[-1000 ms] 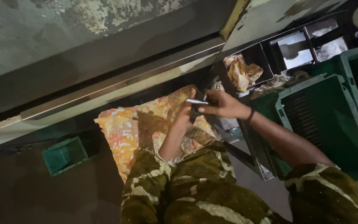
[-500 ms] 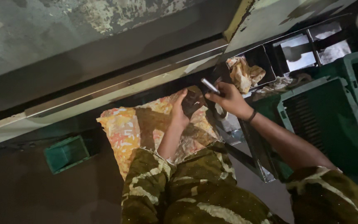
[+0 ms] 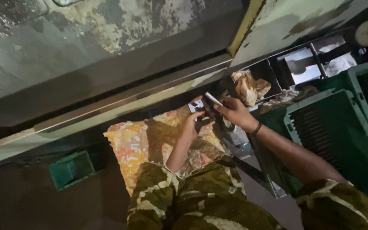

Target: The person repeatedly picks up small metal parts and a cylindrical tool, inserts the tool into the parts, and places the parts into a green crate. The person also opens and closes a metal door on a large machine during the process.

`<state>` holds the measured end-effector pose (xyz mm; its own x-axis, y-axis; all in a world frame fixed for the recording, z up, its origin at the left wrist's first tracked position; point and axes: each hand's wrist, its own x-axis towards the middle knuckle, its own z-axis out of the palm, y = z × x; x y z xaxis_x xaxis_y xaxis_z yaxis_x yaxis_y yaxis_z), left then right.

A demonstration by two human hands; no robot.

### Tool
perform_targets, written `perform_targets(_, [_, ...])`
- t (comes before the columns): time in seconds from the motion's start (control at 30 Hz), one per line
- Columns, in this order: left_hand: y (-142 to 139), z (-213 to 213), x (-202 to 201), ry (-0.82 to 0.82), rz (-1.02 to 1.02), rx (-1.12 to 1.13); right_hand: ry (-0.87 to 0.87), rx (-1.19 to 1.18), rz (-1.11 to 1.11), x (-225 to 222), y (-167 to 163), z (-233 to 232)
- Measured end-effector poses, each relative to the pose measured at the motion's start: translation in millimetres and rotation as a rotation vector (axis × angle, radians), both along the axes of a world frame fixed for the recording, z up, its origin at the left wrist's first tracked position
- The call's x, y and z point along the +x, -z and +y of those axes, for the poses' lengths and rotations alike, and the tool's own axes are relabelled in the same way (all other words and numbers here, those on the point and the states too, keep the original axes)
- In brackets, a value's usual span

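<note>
Two hands at work: right hand (image 3: 234, 111) pinching thin metal rod (image 3: 213, 99), tip toward ten o'clock; left hand (image 3: 191, 126) gripping small dark part (image 3: 202, 121), possibly clamp. Rigid, light, likely slippery; best gripped mid-shaft.

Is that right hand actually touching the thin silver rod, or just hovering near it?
Touching. In the head view the right hand has its fingertips closed around the lower end of the thin silver rod, which sticks up and to the left from them with no gap showing.
</note>
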<state>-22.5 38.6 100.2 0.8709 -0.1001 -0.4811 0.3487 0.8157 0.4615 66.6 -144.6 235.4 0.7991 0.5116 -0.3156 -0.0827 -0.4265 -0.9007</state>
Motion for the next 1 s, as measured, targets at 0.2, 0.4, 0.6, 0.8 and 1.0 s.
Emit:
perform_targets(0.2, [17, -40, 18, -0.123, -0.083, -0.436, 0.031, 0.167, -0.048, 7, 13, 0])
perform_targets(0.4, [53, -61, 26, -0.17, -0.094, -0.432, 0.195, 0.169, 0.151, 13, 25, 0])
perform_targets(0.6, [53, -50, 21, -0.011, -0.199, -0.349, 0.264, 0.199, 0.401, 9, 20, 5])
perform_targets(0.8, [35, -59, 34, -0.07, -0.139, -0.473, 0.22, 0.191, 0.35, 11, 19, 5])
perform_targets(1.0, [47, -64, 31, -0.036, -0.23, -0.409, 0.225, 0.166, 0.307, 18, 30, 0])
